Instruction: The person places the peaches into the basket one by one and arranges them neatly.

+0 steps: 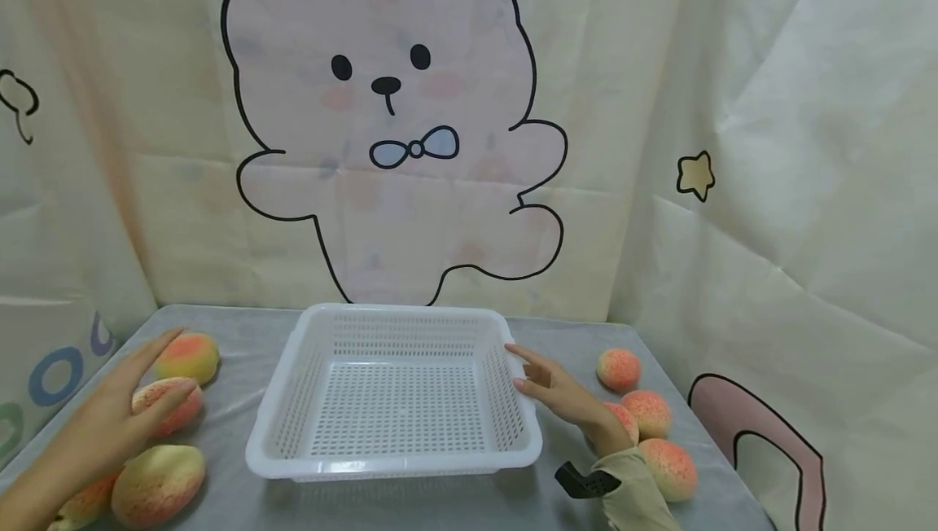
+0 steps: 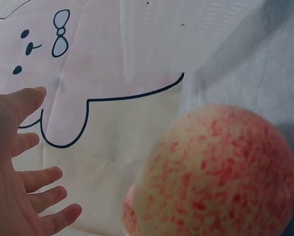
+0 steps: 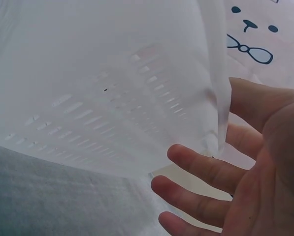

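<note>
A white plastic basket (image 1: 399,466) with slotted walls stands mid-table, nothing in it. My right hand (image 1: 557,388) holds its right rim, thumb and forefinger over the edge. In the right wrist view the lower fingers (image 3: 196,196) spread outside the basket wall (image 3: 87,113); the thumb and forefinger tips are hidden behind the rim. On the left, my left hand (image 1: 110,417) hovers above several peaches, its fingers extended and holding nothing. Nearest it are a speckled peach (image 1: 172,409) and a larger one (image 1: 157,486). A speckled peach (image 2: 225,172) fills much of the left wrist view.
Further left lies a yellow-red peach (image 1: 189,357). Several peaches sit right of the basket, among them one near the back (image 1: 619,370) and one beside my sleeve (image 1: 670,470). A grey cloth (image 1: 234,401) covers the table; printed curtains (image 1: 623,67) enclose its back and sides.
</note>
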Demonstrator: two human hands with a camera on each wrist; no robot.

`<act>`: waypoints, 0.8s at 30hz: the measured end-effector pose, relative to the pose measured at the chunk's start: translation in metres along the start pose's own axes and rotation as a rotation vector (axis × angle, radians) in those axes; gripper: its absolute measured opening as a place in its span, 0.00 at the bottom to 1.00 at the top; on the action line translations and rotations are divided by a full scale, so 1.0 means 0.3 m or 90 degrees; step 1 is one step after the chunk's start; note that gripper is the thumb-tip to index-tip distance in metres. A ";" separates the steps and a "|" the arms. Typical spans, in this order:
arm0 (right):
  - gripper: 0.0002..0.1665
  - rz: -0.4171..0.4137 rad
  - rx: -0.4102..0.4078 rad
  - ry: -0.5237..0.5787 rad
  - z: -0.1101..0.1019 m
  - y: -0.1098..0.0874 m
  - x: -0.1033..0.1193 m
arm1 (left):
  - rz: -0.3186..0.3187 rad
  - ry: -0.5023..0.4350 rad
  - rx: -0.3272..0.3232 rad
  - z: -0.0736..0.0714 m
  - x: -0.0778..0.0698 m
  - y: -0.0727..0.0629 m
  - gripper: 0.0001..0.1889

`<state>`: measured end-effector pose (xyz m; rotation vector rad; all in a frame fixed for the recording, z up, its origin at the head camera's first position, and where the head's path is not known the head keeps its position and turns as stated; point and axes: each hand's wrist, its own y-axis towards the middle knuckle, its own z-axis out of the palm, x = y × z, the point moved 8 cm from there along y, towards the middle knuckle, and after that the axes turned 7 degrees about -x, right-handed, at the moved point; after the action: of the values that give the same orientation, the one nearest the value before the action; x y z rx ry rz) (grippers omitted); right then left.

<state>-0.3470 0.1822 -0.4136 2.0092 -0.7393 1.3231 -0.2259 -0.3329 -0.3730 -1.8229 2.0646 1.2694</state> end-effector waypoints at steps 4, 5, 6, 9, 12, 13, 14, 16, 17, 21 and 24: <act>0.40 0.000 0.002 0.003 0.005 -0.001 -0.009 | -0.019 0.042 -0.002 -0.021 0.046 -0.015 0.41; 0.40 -0.001 0.002 0.004 0.006 -0.001 -0.008 | -0.025 0.053 -0.003 -0.026 0.058 -0.018 0.41; 0.40 -0.002 0.001 0.004 0.006 -0.001 -0.008 | -0.035 0.068 0.002 -0.029 0.069 -0.021 0.41; 0.40 0.002 -0.005 -0.004 0.004 -0.004 -0.006 | -0.045 0.067 0.009 -0.036 0.100 -0.032 0.41; 0.41 0.010 -0.011 -0.014 -0.001 -0.005 -0.009 | -0.061 0.073 0.019 -0.041 0.137 -0.046 0.43; 0.41 0.014 -0.012 -0.017 -0.002 -0.005 -0.010 | -0.067 0.075 0.022 -0.044 0.153 -0.049 0.43; 0.41 0.018 -0.012 -0.017 -0.003 -0.005 -0.012 | -0.073 0.080 0.024 -0.047 0.172 -0.054 0.44; 0.41 0.026 -0.012 -0.015 -0.004 -0.005 -0.015 | -0.088 0.096 0.038 -0.050 0.216 -0.061 0.45; 0.41 0.028 -0.012 -0.014 -0.005 -0.005 -0.015 | -0.092 0.097 0.043 -0.051 0.240 -0.066 0.46; 0.41 0.032 -0.013 -0.005 -0.004 -0.004 -0.012 | -0.147 0.095 0.100 -0.045 0.359 -0.090 0.49; 0.41 0.034 -0.014 0.000 -0.002 -0.005 -0.011 | -0.183 0.094 0.167 -0.040 0.424 -0.117 0.50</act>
<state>-0.3475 0.1840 -0.4169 1.9852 -0.8087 1.3395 -0.2254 -0.4359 -0.4562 -2.0435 1.8415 0.7755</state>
